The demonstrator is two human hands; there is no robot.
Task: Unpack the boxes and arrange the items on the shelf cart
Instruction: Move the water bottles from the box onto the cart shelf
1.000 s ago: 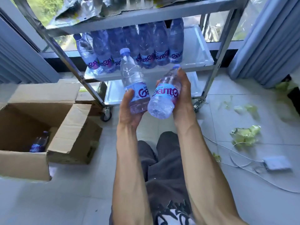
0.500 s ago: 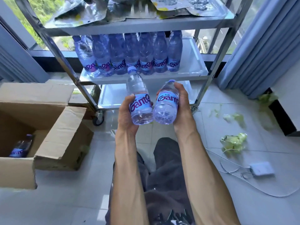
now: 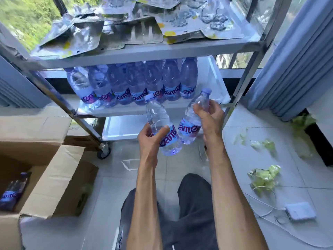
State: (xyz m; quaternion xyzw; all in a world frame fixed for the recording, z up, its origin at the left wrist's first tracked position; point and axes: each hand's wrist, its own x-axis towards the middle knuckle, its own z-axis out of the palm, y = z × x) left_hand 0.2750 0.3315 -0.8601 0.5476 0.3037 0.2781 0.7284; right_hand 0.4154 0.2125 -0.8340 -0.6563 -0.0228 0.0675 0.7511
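Two water bottles, one per hand: the left hand (image 3: 150, 139) curls its fingers round the left bottle (image 3: 161, 126), the right hand (image 3: 210, 117) grips the right bottle (image 3: 192, 121). Just beyond them stands the shelf cart (image 3: 239, 91), its middle shelf carrying a bottle row (image 3: 133, 85). Far left lies the cardboard box (image 3: 54, 179).

Bare forearms (image 3: 146, 195); dark grey trousers (image 3: 194, 213), perhaps white-printed.

Home room — curtains (image 3: 295, 56), tiled floor (image 3: 239, 168)
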